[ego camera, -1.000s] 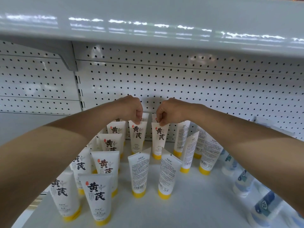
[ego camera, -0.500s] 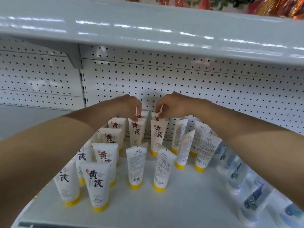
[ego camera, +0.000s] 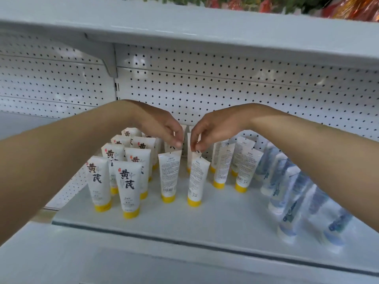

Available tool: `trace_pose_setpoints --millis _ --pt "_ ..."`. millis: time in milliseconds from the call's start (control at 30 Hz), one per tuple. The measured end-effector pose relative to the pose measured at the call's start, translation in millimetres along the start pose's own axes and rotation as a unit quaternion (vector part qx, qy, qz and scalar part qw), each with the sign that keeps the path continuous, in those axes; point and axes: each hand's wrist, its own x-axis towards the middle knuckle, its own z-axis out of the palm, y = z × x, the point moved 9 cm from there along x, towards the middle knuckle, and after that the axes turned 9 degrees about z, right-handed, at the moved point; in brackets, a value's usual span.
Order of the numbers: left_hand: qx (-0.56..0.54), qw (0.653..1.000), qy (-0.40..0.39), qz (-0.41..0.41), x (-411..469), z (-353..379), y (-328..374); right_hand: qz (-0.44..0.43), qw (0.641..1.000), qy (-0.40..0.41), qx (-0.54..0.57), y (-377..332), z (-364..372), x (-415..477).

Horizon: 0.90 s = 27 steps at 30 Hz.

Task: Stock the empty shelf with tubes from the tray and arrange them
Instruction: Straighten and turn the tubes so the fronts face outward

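Clock: 12 = pegboard (ego camera: 225, 89) at back, 6 = front lip of shelf (ego camera: 205, 222).

Counts: 2 hands, both in over shelf centre. Yellow-cap tubes (ego camera: 128, 185): approx 17, all standing cap-down. The back ones overlap, so exact no. unclear. Approx 7 sit at 9–10 o'clock w/ big black characters facing front. 2 back-label tubes (ego camera: 169, 177) stand at centre. 4 more at 1–2 o'clock also show back labels. The rest are tucked in at 12, near the pegboard. Blue-print tubes (ego camera: 291, 191): approx 6, blurred, in a band from 2 to 4 o'clock.

Left hand (ego camera: 162, 128): fingers hang down, loosely curled, tips at the crimped top of a rear tube (ego camera: 170, 148) towards 12. Right hand (ego camera: 213, 130): same pose, tips at the top of the neighbouring tube (ego camera: 195, 156) just beside it. On each hand thumb & forefinger are close together. Can't tell if they pinch the crimp or only touch it, due to blur.

Around: upper shelf (ego camera: 205, 31) overhead, w/ its bracket (ego camera: 108, 62) at 10. Red & green goods (ego camera: 338, 9) lie on top of it at 1, blurred.

In the way: left forearm covers the 8–9 o'clock side of the shelf. Right forearm crosses above the blue-print tubes at 3. Front tubes hide the lower halves of those behind.
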Motion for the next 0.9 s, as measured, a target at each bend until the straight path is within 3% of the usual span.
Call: trace_pose_setpoints --millis 167,367,567,767,900 --pt "0.022 0.999 -0.039 -0.004 -4.1 15.1 3.8 0.039 0.999 -0.010 0.004 -5.4 7.8 -3.7" --pt "0.031 0.999 -0.013 0.023 -2.2 17.2 1.2 0.087 0.996 0.006 -0.001 -3.5 17.8 1.0" --pt "0.038 0.998 -0.004 0.040 0.5 13.7 -5.3 0.096 0.990 0.105 0.011 7.5 17.9 2.2" --pt "0.086 0.989 0.084 0.090 17.7 7.4 -1.2 0.077 0.980 0.184 -0.008 10.9 14.8 10.6" --pt "0.080 0.985 0.123 0.090 27.2 3.1 -7.5 0.096 0.979 0.180 -0.015 18.8 16.4 15.6"
